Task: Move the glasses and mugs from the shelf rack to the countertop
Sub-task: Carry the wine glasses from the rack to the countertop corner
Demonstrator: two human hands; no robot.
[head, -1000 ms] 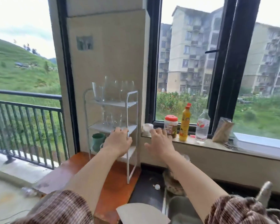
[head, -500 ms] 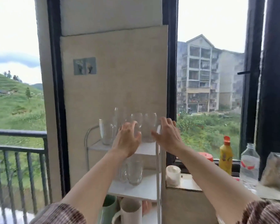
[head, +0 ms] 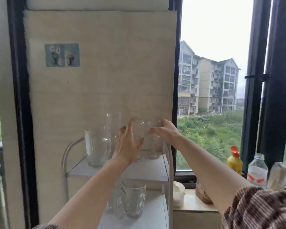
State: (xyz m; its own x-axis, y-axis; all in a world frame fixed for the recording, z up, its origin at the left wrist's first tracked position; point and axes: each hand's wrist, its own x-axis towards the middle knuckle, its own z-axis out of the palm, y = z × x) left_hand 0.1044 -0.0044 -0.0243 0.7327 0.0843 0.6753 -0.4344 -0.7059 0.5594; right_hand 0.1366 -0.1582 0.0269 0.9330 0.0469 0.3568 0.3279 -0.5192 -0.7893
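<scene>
On the top tier of the white shelf rack [head: 155,169], two clear glasses [head: 139,129] standing at its right end are flanked by both hands. The left hand [head: 128,145] is spread open beside the left glass, its grip apart and not closed. The right hand [head: 166,132] is laid over the right glass; whether its grip is closed cannot be told. A large glass mug [head: 97,146] is seen further left, and more glasses [head: 134,199] on the tier below.
</scene>
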